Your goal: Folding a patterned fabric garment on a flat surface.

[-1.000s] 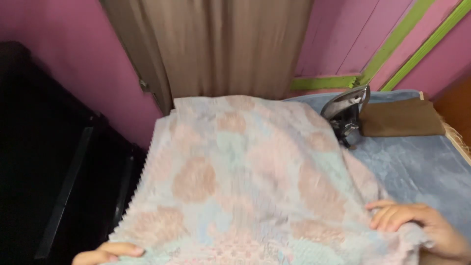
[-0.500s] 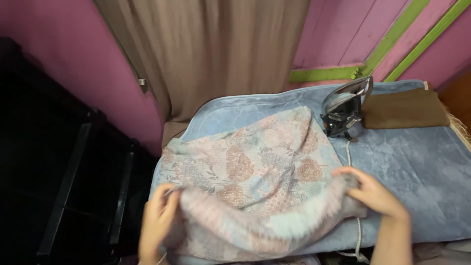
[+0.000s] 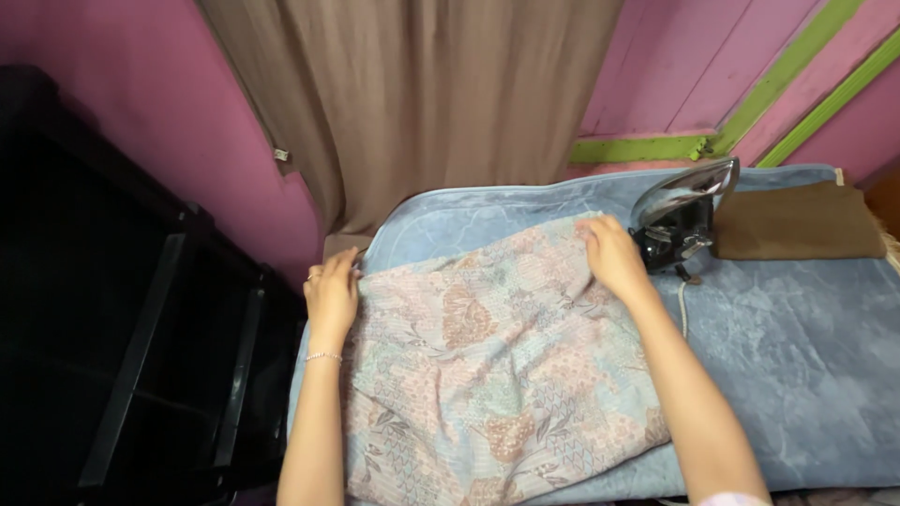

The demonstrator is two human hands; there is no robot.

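Observation:
A patterned pastel cloth [image 3: 487, 375] in pink, blue and peach lies spread on a blue padded ironing surface [image 3: 797, 347]. My left hand [image 3: 333, 292] grips the cloth's far left corner at the surface's left edge. My right hand [image 3: 611, 255] rests on the cloth's far right corner, fingers pressed down on it, just left of a metal iron [image 3: 682, 217] that stands tilted on its heel.
A folded brown cloth [image 3: 797, 234] lies beyond the iron at the back right. A brown curtain [image 3: 422, 94] hangs against the pink wall. A dark piece of furniture [image 3: 122, 328] stands to the left. The iron's cord [image 3: 682, 305] trails over the blue pad.
The cloth was held up in the air, then lowered and folded over. Both hands have moved from its near edge to its far corners, and it now lies flat.

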